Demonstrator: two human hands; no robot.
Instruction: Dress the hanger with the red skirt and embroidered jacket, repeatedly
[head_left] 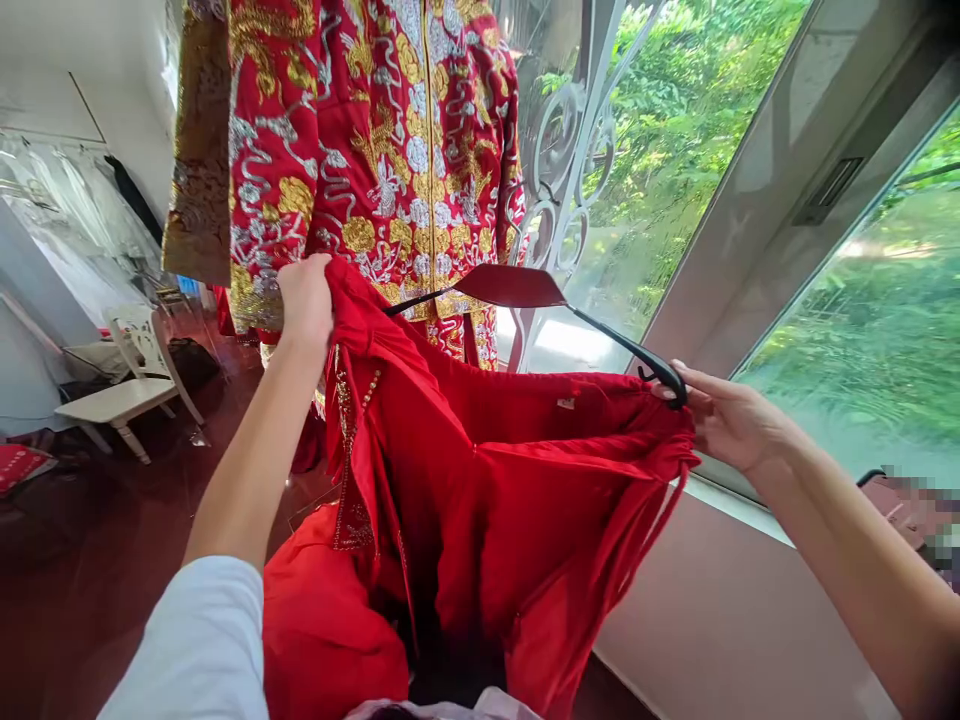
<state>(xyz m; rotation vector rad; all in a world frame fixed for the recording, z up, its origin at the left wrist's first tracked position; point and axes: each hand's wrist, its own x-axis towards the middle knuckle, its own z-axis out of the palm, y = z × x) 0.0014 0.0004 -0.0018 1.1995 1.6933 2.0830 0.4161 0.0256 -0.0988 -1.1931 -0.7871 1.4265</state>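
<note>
A red skirt (pixel 525 520) with a gathered waistband and a beaded strip on its left side is stretched between my two hands. My left hand (pixel 306 300) is closed around the waistband's left end. At the other end, my right hand (pixel 724 412) pinches the waistband together with the black tip of a clothes hanger (pixel 630 345). The hanger has a dark red middle piece, and its left arm runs behind the skirt's waistband. A small white label (pixel 566 404) shows inside the waistband. The fingertips of both hands are partly hidden.
A red jacket (pixel 375 170) embroidered in gold and silver hangs straight ahead, before a scrolled metal grille (pixel 566 170). Windows line the right side. At left are a white chair (pixel 124 385) and a rack of white dresses (pixel 82 200). Red fabric (pixel 322 610) spreads below.
</note>
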